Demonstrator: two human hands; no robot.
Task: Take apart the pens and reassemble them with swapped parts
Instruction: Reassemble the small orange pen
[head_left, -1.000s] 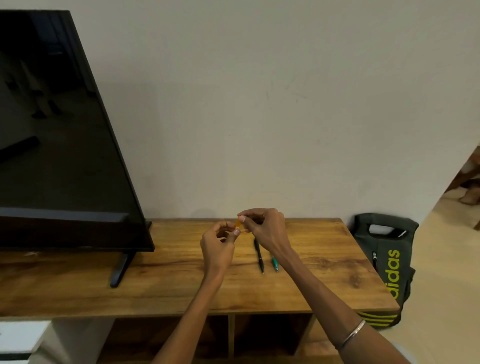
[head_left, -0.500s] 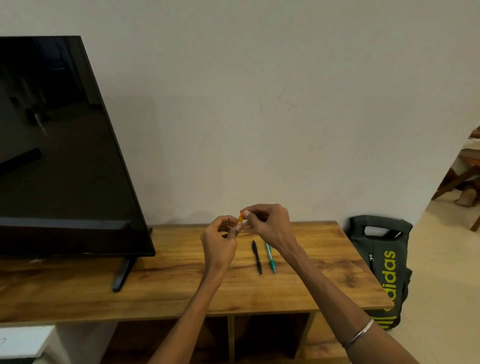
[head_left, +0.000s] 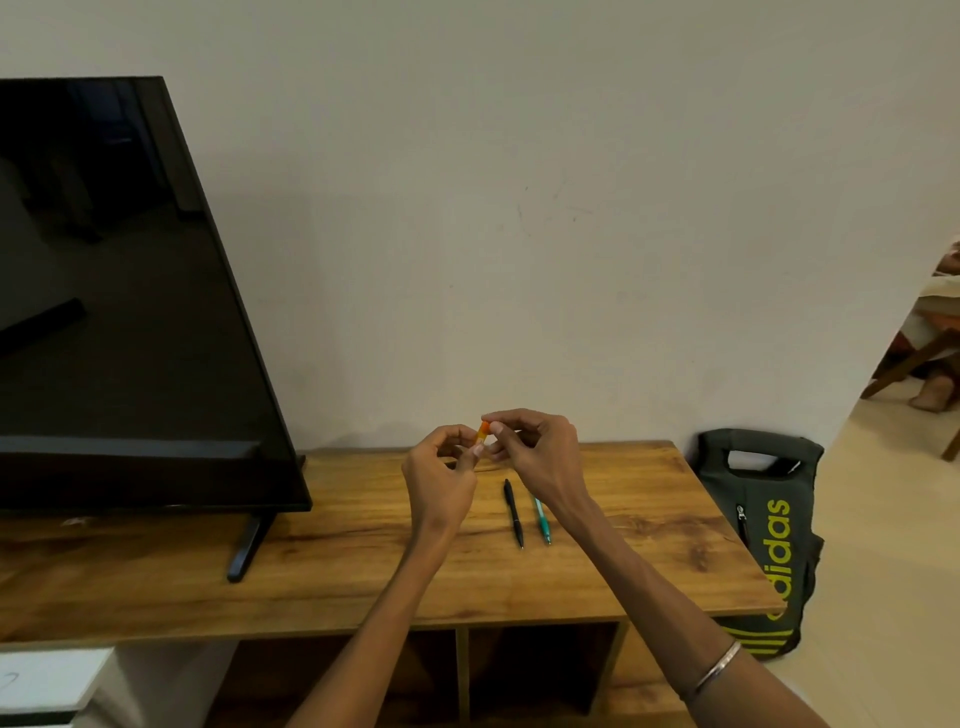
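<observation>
Between both hands, orange pen near-upright, pinched.

A long wooden cabinet with a warm grain top and open compartments beneath stands against a plain off-white wall. On its left part rests a large black flat-screen television, dark and tilted in view, propped on a slim black foot. Just beside the cabinet's right end, a dark green bag with yellow-green lettering sits on the pale floor.
</observation>
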